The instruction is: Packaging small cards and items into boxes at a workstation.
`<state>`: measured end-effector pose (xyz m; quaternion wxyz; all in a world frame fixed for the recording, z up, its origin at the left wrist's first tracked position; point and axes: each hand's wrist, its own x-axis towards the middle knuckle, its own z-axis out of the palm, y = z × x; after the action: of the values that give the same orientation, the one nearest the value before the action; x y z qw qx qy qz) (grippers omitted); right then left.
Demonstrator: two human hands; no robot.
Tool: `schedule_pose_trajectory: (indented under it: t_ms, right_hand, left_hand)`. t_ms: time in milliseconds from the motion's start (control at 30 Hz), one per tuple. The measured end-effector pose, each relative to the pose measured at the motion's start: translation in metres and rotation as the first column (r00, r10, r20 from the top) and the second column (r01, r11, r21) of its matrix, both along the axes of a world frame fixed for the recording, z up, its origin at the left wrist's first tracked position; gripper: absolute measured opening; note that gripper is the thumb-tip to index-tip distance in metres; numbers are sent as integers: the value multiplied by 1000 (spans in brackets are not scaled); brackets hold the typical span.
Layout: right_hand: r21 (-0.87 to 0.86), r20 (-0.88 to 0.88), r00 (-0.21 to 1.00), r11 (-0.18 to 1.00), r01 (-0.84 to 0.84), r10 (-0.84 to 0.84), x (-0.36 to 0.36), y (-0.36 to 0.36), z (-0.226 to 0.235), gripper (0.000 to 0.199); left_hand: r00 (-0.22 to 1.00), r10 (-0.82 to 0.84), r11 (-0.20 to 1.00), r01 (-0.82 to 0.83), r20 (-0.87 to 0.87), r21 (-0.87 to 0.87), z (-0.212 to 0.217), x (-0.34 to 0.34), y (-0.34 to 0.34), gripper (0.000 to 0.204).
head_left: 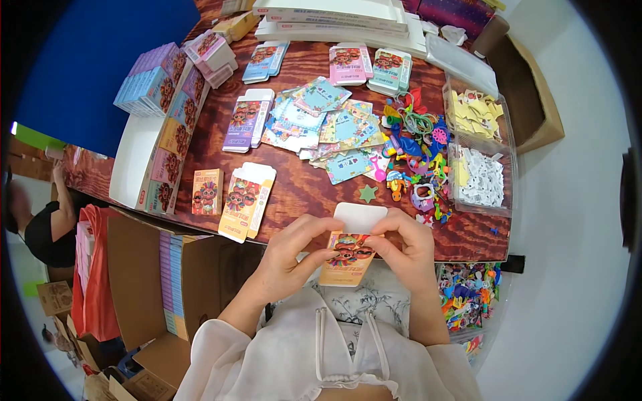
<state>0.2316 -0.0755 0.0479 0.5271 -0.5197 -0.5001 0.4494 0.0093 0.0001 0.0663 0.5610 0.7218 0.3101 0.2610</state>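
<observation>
Between my two hands, close to my body at the table's front edge, is a small orange-yellow cardboard box (349, 259) with a colourful cartoon print. Its white top flap (361, 217) stands up, unfolded. My left hand (294, 254) pinches the box's left side, thumb on the front. My right hand (406, 247) grips its upper right corner, thumb on the front and fingers behind. Left of my hands lie flat yellow box blanks (246, 202), and beside them stands a closed orange box (207, 192). A small green star (368, 194) lies just beyond the flap.
Colourful cards (324, 127) are heaped mid-table, beside a pile of small plastic toys (418, 150). Clear trays hold yellow pieces (476, 113) and white pieces (479, 179). A display carton (137, 160) with stacked boxes stands left. Below it, an open brown carton (137, 281); another person (50, 230) is farther left.
</observation>
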Motion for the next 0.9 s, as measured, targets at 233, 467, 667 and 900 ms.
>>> schedule_pose_trajectory:
  t_ms: [233,467,667,900]
  right_hand:
    - [-38,-60,994,996,87,-89,-14,6,19,14]
    - [133,30,994,985,-110,107,-8,14,4,19]
    - [-72,-106,992,996,60,-68,-24,16,-1,12]
    - [-125,-74,993,989,79,-89,-17,17,-3,11]
  left_hand:
    - [1000,-2,998,3,-20,59,-3,1,2,40]
    - [996,83,994,-81,23,-77,-11,2,-5,52]
    - [995,49,999,-48,-91,10,-16,1,-1,52]
    - [998,48,999,-48,-42,-5,-14,0,-5,56]
